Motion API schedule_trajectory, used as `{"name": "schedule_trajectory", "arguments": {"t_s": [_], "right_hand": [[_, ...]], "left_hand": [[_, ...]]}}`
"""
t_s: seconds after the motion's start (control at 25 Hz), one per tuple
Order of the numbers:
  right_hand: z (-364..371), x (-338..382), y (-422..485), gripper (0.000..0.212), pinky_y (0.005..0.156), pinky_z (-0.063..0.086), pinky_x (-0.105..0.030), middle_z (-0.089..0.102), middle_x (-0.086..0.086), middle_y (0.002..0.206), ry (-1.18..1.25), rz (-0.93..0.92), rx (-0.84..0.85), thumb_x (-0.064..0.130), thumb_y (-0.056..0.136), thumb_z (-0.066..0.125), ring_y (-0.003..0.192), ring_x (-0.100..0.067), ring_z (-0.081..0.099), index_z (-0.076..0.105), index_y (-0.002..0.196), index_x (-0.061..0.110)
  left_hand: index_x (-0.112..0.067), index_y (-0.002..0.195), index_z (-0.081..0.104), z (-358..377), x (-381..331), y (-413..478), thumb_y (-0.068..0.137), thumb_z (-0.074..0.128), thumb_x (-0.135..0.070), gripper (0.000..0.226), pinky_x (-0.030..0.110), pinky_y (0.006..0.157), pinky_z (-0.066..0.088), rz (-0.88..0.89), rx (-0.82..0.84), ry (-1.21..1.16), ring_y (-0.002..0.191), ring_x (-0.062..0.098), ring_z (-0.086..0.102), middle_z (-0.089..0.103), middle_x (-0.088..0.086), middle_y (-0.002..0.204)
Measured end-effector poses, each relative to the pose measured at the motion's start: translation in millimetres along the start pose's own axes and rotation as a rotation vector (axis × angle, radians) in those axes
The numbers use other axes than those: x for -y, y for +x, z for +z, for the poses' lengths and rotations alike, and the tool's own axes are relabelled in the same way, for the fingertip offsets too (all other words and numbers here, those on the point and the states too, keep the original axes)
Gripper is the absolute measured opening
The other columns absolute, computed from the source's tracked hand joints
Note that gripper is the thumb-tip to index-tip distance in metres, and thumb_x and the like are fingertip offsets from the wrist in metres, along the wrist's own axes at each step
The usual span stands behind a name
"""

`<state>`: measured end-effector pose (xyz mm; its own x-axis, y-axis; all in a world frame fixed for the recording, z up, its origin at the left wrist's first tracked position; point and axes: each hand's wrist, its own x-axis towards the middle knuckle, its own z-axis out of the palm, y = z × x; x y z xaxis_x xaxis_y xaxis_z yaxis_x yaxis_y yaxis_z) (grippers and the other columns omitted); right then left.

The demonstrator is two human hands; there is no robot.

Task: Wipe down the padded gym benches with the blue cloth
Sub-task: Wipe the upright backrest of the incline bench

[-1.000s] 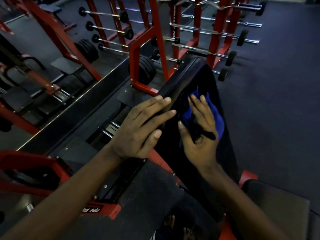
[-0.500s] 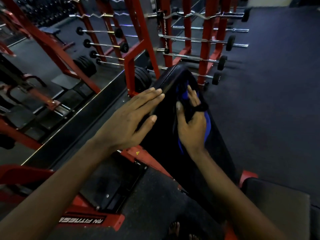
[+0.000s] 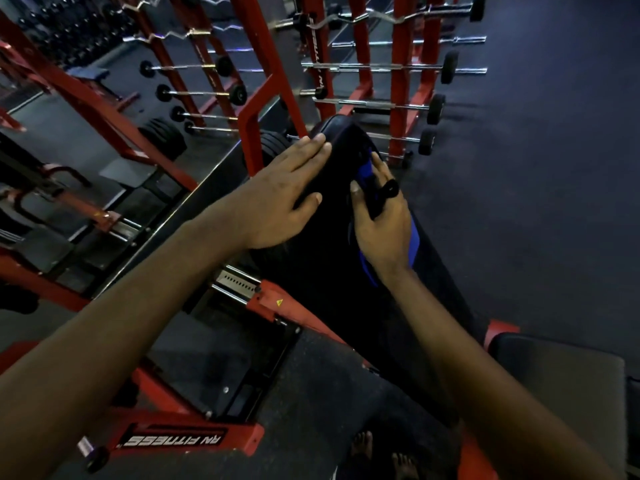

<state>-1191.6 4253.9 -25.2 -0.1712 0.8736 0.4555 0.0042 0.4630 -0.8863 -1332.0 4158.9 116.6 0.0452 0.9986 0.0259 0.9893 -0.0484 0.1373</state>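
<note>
Since the frame half a second back, both hands have slid farther up the inclined black backrest pad [image 3: 322, 271]. The left hand [image 3: 277, 199] now lies flat along the pad's left edge, fingers [image 3: 313, 148] pressed together and straight, their tips close to the pad's far top end; the thumb is spread toward the pad's middle. The right hand [image 3: 381, 223] presses the blue cloth [image 3: 414, 237] onto the pad face, fingers held close together and pointing far, with blue showing at the fingertips, along the hand's right side and under the wrist. A black strap with a round piece crosses the back of this hand; what it is cannot be told.

A second padded seat [image 3: 561, 389], grey-black, sits near right, beyond the red bench frame [image 3: 277, 303]. Far behind the backrest stands a red barbell rack [image 3: 398, 81] holding at least five fixed barbells, just past the pad's top end. To its left is a mirror showing more red racks and bars. A stack of black weight plates [image 3: 273, 147] sits beside the left hand. Dark rubber floor [image 3: 536, 202] fills the right. Two bare feet [image 3: 381, 452] show at the near edge.
</note>
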Motion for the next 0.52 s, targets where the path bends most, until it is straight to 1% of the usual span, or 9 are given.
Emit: {"name": "schedule_trajectory", "arguments": {"t_s": [0.08, 0.16, 0.2, 0.28, 0.36, 0.44, 0.52], "right_hand": [[-1.8, 0.5, -25.7, 0.053, 0.116, 0.038, -0.042, 0.044, 0.011, 0.154, -0.005, 0.029, 0.007, 0.033, 0.098, 0.059, 0.147, -0.008, 0.034, 0.047, 0.149, 0.021], [-3.3, 0.8, -40.2, 0.053, 0.116, 0.037, -0.044, 0.042, 0.017, 0.153, 0.003, 0.025, 0.001, 0.033, 0.097, 0.058, 0.147, -0.006, 0.032, 0.046, 0.148, 0.024], [-1.3, 1.7, -35.4, 0.052, 0.115, 0.039, -0.045, 0.044, 0.016, 0.152, 0.0, 0.031, -0.016, 0.034, 0.097, 0.058, 0.146, -0.008, 0.035, 0.048, 0.147, 0.024], [8.2, 7.1, -5.9, 0.05, 0.111, 0.043, -0.045, 0.054, 0.008, 0.147, -0.004, 0.056, -0.059, 0.037, 0.096, 0.057, 0.141, -0.013, 0.045, 0.054, 0.144, 0.021], [16.1, 18.3, 34.7, 0.051, 0.107, 0.046, -0.043, 0.06, 0.004, 0.14, -0.02, 0.049, -0.061, 0.043, 0.096, 0.056, 0.134, -0.013, 0.052, 0.056, 0.142, 0.02], [16.2, 21.3, 56.1, 0.051, 0.106, 0.046, -0.039, 0.062, 0.005, 0.138, -0.021, -0.028, -0.032, 0.043, 0.097, 0.057, 0.13, -0.009, 0.055, 0.056, 0.142, 0.02], [9.9, 10.7, 54.1, 0.048, 0.108, 0.045, -0.039, 0.059, 0.005, 0.142, -0.007, -0.11, 0.014, 0.038, 0.099, 0.057, 0.133, -0.008, 0.052, 0.055, 0.143, 0.019]], "left_hand": [[-0.015, 0.161, 0.01, 2.8, 0.8, 0.8, 0.103, 0.049, -0.025, 0.071, 0.041, 0.128, 0.008, 0.006, -0.017, -0.017, 0.155, 0.013, -0.004, 0.004, 0.001, 0.169], [-0.016, 0.161, 0.011, 5.8, 2.0, -0.3, 0.103, 0.049, -0.025, 0.07, 0.042, 0.127, 0.009, 0.001, -0.039, -0.022, 0.155, 0.012, -0.004, 0.005, 0.001, 0.169], [-0.015, 0.161, 0.011, 6.6, 3.1, -0.4, 0.102, 0.048, -0.027, 0.07, 0.043, 0.127, 0.01, 0.0, -0.044, -0.018, 0.155, 0.013, -0.003, 0.005, 0.001, 0.169], [-0.015, 0.161, 0.011, 6.7, 3.7, 0.1, 0.101, 0.046, -0.03, 0.071, 0.044, 0.127, 0.01, 0.004, -0.041, -0.008, 0.155, 0.013, -0.003, 0.005, 0.002, 0.169], [-0.015, 0.161, 0.011, 6.4, 3.2, 0.5, 0.101, 0.046, -0.028, 0.071, 0.043, 0.127, 0.009, 0.003, -0.035, -0.009, 0.155, 0.013, -0.003, 0.005, 0.001, 0.169], [-0.015, 0.161, 0.011, 6.3, 3.1, 0.1, 0.101, 0.047, -0.026, 0.071, 0.041, 0.128, 0.008, 0.003, -0.04, -0.013, 0.155, 0.012, -0.004, 0.005, 0.001, 0.169], [-0.015, 0.161, 0.012, 6.1, 1.9, -0.6, 0.101, 0.048, -0.025, 0.071, 0.042, 0.127, 0.009, -0.005, -0.046, -0.01, 0.155, 0.011, -0.004, 0.005, 0.0, 0.169]]}}
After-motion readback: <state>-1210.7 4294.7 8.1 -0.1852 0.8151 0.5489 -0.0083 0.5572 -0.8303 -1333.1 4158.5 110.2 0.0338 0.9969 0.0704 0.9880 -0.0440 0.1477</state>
